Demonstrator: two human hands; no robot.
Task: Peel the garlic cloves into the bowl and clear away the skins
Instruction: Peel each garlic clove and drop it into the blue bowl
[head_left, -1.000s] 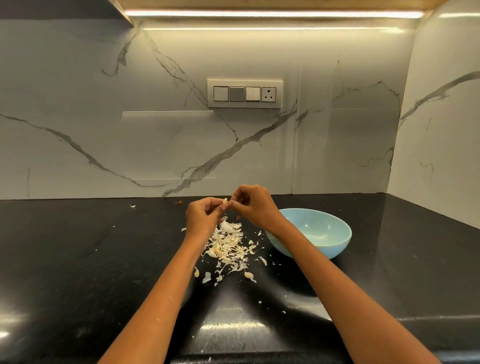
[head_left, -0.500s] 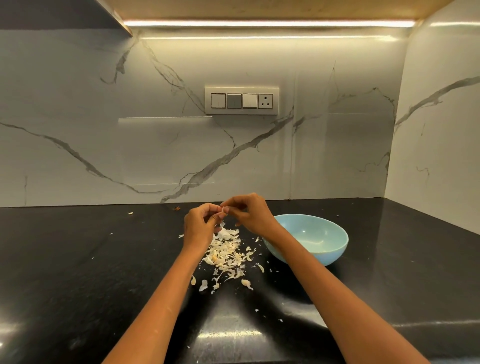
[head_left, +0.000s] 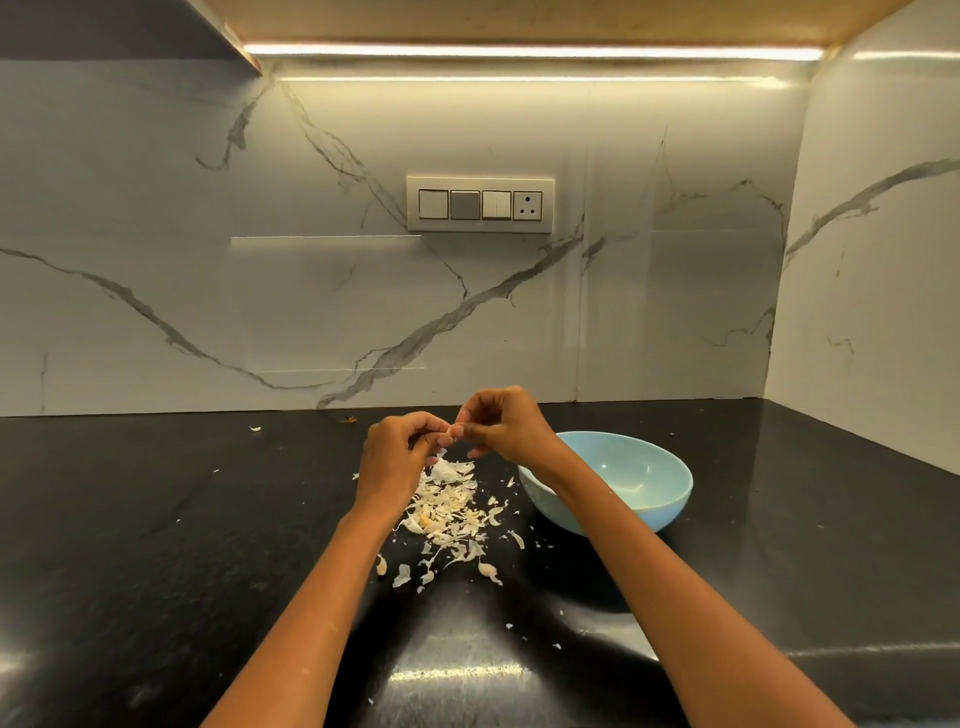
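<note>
My left hand (head_left: 393, 457) and right hand (head_left: 501, 426) both pinch one small pale garlic clove (head_left: 454, 429); its papery skin is light, brittle, best nipped at the tip

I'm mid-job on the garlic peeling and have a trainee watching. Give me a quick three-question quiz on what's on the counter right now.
1. True or false: the pile of garlic skins lies inside the light blue bowl.
2. Which stands to the person's right of the skins: A) the bowl, B) the switch panel, C) nothing?
3. Fill in: the left hand and right hand meet above the ______, pinching a small pale piece between them.

Key:
1. False; the skins lie on the black counter.
2. A.
3. Skins.
</note>
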